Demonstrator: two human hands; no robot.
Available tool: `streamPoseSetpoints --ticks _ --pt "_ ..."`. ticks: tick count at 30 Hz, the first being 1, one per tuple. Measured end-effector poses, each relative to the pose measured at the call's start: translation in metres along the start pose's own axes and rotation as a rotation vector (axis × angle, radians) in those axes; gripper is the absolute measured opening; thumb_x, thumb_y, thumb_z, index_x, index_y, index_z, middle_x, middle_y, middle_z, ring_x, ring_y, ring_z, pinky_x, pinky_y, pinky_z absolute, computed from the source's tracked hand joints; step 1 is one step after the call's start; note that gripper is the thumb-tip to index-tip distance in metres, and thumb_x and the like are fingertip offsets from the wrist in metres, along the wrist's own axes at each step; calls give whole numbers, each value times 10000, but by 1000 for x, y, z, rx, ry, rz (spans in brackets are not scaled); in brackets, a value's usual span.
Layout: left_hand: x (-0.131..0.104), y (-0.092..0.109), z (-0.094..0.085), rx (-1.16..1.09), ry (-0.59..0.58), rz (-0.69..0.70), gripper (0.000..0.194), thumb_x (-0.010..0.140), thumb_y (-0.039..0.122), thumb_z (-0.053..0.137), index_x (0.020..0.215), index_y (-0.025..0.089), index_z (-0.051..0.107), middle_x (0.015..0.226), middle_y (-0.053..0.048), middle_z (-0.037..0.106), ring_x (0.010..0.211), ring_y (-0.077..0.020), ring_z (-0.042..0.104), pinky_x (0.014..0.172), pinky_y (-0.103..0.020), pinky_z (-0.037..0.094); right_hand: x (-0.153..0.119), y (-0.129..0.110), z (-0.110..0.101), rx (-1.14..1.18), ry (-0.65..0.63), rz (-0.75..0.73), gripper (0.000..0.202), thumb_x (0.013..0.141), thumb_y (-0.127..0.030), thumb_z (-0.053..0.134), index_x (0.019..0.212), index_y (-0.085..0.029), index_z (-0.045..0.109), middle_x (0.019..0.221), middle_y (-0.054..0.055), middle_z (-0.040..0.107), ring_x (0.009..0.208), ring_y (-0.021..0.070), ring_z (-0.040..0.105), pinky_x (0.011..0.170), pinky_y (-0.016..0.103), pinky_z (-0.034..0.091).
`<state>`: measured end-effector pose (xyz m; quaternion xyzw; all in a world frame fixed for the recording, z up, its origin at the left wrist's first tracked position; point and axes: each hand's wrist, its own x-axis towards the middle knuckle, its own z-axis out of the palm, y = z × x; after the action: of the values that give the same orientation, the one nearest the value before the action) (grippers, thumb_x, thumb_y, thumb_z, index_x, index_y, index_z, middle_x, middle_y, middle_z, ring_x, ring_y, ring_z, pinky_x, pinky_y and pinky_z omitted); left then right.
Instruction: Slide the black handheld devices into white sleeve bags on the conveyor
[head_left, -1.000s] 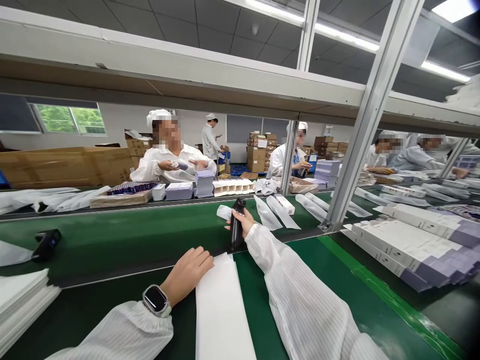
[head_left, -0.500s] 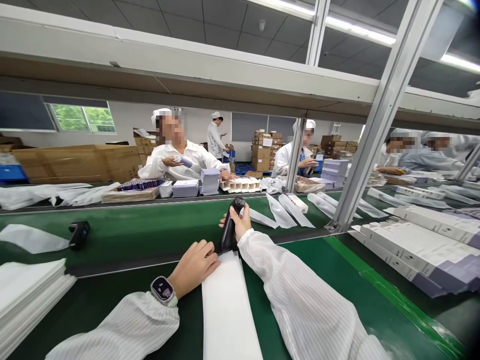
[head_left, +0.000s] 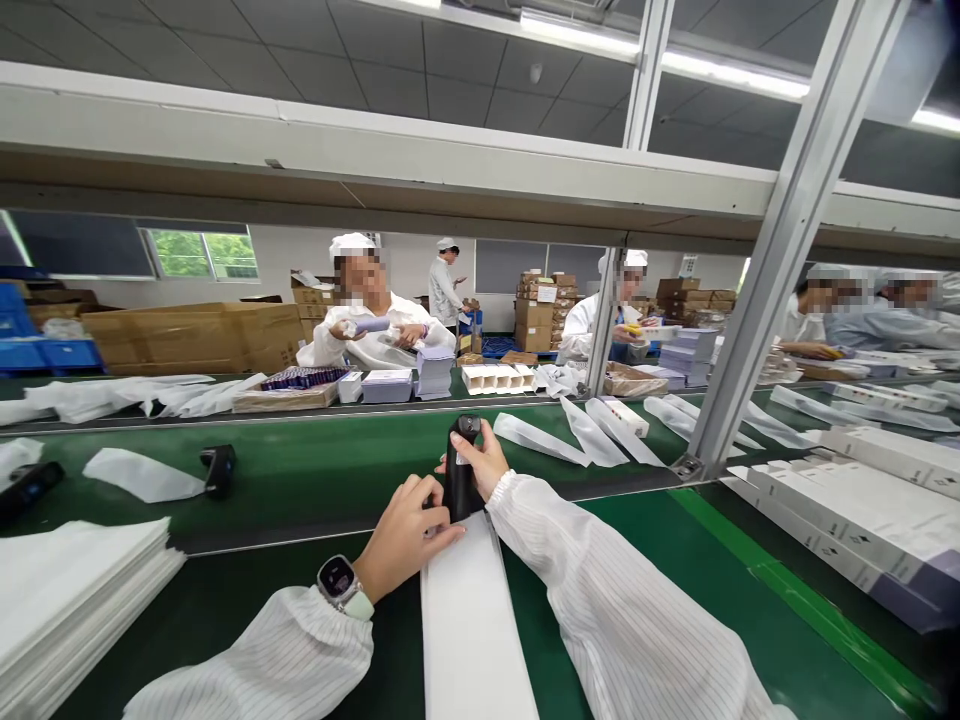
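My right hand (head_left: 484, 460) is closed around a black handheld device (head_left: 459, 475), which stands nearly upright with a round detail on its top end. Its lower end meets the far end of a long white sleeve (head_left: 476, 620) lying in a flat stack in front of me. My left hand (head_left: 409, 530), with a watch at the wrist, is closed at that same end. Its thumb lies across the white material and its curled fingers are beside the device. The exact pinch is partly hidden.
Stacked white sleeves (head_left: 67, 590) lie at left. Similar black devices (head_left: 219, 470) and loose sleeves (head_left: 540, 440) rest on the green conveyor belt (head_left: 315, 460). White-and-purple boxes (head_left: 862, 510) are at right, beside a metal post (head_left: 780, 240). Co-workers sit across the belt.
The device has come down slightly towards the sleeve's end and stands straighter. My left fingers have curled in closer to it. Devices on the belt appear farther right as the view shifts.
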<state>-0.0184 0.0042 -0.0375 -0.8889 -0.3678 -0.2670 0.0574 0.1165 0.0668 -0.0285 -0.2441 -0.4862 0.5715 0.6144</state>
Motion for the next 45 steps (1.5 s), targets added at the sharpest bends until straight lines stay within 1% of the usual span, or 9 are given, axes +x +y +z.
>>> streamPoseSetpoints --ticks 7,13,18,23,26,29,37,41,45 --pt "24 12 -41 -304 126 -339 329 749 443 484 546 192 546 828 -11 415 868 -180 405 774 -320 353 -1 -9 -7 -257 -361 152 419 537 -506 654 630 -135 486 453 -73 413 375 27 355 398 158 299" --pt "48 28 -79 -498 185 -375 332 732 461 499 543 194 559 907 -5 416 891 -176 445 684 -264 369 -2 -46 -15 -18 -588 273 656 558 -732 416 653 -102 577 725 81 577 709 164 558 647 287 428" --pt "62 40 -83 -495 504 -400 285 728 433 521 583 193 571 892 -7 441 896 -166 456 690 -247 371 -29 -45 -15 108 -607 322 753 497 -574 647 1157 -298 411 950 38 569 815 170 554 672 328 440" --pt "66 30 -54 -472 666 -399 245 757 404 498 905 240 603 1034 -19 411 998 -172 430 838 -274 367 -39 3 -17 -29 -248 256 457 507 -270 741 914 -157 567 795 25 598 688 135 564 671 285 443" --pt "52 17 -20 -530 568 -376 332 823 373 394 1125 260 475 1079 -29 438 1029 -162 430 888 -288 348 -9 6 -39 -51 68 87 421 519 -329 709 866 -149 551 808 31 604 694 148 567 676 294 453" --pt "29 8 13 -634 245 -407 330 851 367 318 1013 214 561 1027 -31 536 998 -163 471 898 -286 343 28 0 -73 -258 353 -30 443 567 -423 626 896 -144 526 841 51 602 742 163 568 694 296 455" --pt "9 7 39 -660 -35 -452 393 824 458 320 859 247 649 808 3 650 802 -196 575 729 -294 429 41 7 -109 -641 480 -13 400 495 -367 673 816 -141 595 866 107 580 976 279 473 838 404 339" --pt "11 2 36 -673 -138 -455 432 824 474 293 878 231 645 909 -10 640 877 -210 555 806 -318 394 9 -18 -80 -736 414 -126 484 659 -487 520 1031 -177 540 1002 100 539 1023 226 447 906 389 290" --pt "11 -1 37 -709 -167 -468 445 814 488 294 857 225 651 927 -20 632 919 -217 539 847 -328 372 -79 -48 -39 -477 -61 48 532 752 -606 296 999 -216 561 753 62 593 717 192 570 730 358 431"
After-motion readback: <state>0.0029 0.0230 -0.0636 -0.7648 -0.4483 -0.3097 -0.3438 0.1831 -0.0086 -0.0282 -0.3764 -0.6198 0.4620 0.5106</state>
